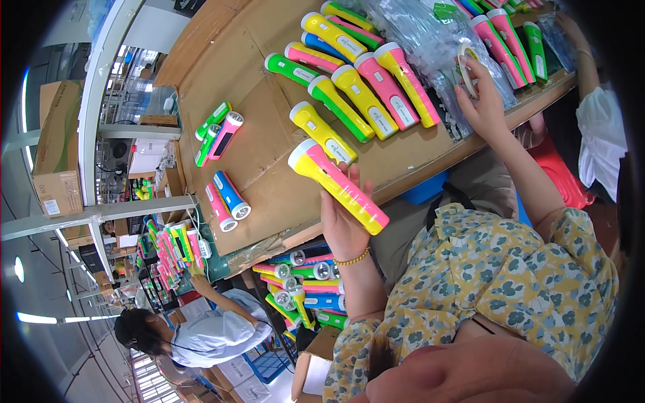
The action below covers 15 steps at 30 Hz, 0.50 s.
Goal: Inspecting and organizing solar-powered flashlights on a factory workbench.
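My left hand [341,225], with a beaded bracelet at the wrist, is wrapped round a yellow and pink flashlight [336,185]. It is tilted, its white-rimmed head up and left, and it is raised over the front edge of the table. My right hand [482,101] is closed on a narrow ring that looks like a roll of tape [465,66], above clear plastic bags. Several flashlights lie in a row between the hands, among them a yellow one [322,131], a green and yellow one [340,107] and a pink one [386,91].
Clear plastic bags [420,47] are heaped at the back. Flashlights in pairs [227,201] rest on the cardboard-covered table [269,174] at left. A pile of flashlights [295,285] sits below the table edge. A co-worker [215,329] works at lower left; another person's arm [586,67] reaches in at right.
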Each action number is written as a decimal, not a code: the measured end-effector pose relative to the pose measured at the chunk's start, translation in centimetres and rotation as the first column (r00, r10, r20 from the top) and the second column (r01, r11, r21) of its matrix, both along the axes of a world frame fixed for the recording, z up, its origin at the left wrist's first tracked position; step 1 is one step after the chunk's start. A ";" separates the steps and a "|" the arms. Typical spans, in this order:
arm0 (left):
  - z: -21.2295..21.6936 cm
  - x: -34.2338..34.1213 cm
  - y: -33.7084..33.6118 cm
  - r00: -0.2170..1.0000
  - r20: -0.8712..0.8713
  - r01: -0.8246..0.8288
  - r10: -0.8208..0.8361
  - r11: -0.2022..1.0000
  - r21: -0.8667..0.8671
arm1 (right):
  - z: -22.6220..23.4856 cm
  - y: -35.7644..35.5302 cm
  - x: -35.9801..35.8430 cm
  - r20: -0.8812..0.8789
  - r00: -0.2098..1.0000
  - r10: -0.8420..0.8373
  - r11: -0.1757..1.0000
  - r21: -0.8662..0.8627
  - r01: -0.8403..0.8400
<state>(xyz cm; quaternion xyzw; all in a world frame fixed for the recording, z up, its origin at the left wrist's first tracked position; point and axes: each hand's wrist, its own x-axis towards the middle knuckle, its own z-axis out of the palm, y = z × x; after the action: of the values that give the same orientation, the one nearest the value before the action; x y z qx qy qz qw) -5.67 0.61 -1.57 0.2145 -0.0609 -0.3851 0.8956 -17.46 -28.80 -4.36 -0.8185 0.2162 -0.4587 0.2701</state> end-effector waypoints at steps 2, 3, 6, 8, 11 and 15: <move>0.2 -0.3 0.0 0.996 0.078 -0.041 0.037 0.998 0.056 | 0.2 0.1 -0.1 -0.013 1.000 -0.001 1.000 0.012 0.001; 0.4 -0.4 0.0 0.996 0.079 -0.038 0.033 0.998 0.055 | 0.4 0.2 -0.1 -0.012 1.000 -0.005 1.000 0.011 0.005; 0.9 -0.6 -0.2 0.961 0.273 -0.099 0.046 0.978 0.185 | 0.4 0.2 -0.1 -0.014 1.000 -0.002 1.000 0.013 0.002; 1.0 -0.7 -0.2 0.943 0.328 -0.130 0.048 0.964 0.233 | 0.2 0.2 -0.1 -0.004 1.000 -0.004 1.000 0.003 0.004; 1.2 -0.9 -0.4 0.930 0.356 -0.211 0.092 0.927 0.311 | 0.4 0.2 0.0 -0.004 1.000 0.004 1.000 -0.001 -0.004; 1.6 -1.2 -0.7 0.898 0.408 -0.326 0.161 0.868 0.374 | 0.3 0.2 0.0 -0.006 1.000 0.010 1.000 0.007 -0.010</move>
<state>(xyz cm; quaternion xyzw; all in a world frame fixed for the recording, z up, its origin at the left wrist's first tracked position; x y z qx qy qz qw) -6.87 -0.12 0.04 0.4815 -0.1107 -0.2242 0.8401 -17.49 -28.60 -4.03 -0.8200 0.2146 -0.4540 0.2747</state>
